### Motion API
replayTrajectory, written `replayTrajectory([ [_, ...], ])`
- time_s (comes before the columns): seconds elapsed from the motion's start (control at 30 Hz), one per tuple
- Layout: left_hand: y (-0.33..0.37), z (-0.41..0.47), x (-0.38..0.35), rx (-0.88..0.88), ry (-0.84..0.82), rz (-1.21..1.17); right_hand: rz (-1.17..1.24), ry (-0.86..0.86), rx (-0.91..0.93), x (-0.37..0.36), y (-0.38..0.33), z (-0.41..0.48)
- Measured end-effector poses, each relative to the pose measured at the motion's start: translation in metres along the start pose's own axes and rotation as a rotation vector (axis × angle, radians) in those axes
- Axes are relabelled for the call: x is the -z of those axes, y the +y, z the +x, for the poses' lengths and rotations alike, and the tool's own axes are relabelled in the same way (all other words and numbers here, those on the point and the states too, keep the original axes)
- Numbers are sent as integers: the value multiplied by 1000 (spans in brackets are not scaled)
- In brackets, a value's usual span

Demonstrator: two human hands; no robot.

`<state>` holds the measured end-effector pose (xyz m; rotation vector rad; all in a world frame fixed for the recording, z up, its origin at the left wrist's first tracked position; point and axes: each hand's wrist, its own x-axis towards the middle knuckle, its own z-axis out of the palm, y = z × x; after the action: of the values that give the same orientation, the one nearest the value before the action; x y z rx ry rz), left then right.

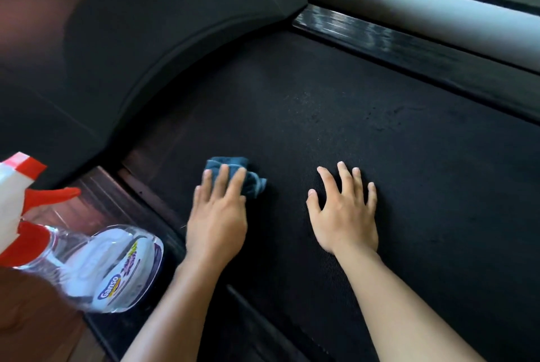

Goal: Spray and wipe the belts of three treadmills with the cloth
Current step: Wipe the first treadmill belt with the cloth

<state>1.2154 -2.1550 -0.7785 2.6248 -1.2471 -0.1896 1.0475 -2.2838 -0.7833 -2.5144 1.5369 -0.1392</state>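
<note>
Head view: left hand flat pressing cloth; right hand splayed on belt

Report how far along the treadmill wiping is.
Done: spraying seems finished here, as the bottle stands set down beside the belt. In hand: the left hand presses the cloth flat on the belt; the right hand rests bare on it. Left: most of this belt. Other treadmills aren't visible.
</note>
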Motion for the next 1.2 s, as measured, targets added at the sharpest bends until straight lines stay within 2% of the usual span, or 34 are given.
replayTrajectory([
  [0.1,-16,30,7,254,58,-14,4,0,2,0,0,0],
  [0.2,-14,77,14,349,54,-20,2,-6,1,0,-1,0],
  [0.27,-6,105,17,283,17,-42,6,-12,-1,0,-1,0],
  [0.4,19,131,18,-43,-73,-51,12,-19,-6,1,-1,0],
  [0.5,32,111,15,-229,-124,-65,9,-22,-9,0,0,0],
  [0.6,30,62,12,-312,-120,-78,16,-12,-2,-1,0,1],
  [0.67,21,24,11,-321,-110,-64,18,-5,0,-1,0,1],
  [0.77,0,-16,9,-233,-66,-35,19,-9,5,1,0,-1],
  [1.0,9,34,14,3,-50,-52,38,-42,8,4,4,-4],
  [1.1,27,66,15,-13,-84,-57,45,-43,-2,4,3,-3],
  [1.2,44,81,10,-124,-114,-58,57,-30,-12,3,0,0],
])
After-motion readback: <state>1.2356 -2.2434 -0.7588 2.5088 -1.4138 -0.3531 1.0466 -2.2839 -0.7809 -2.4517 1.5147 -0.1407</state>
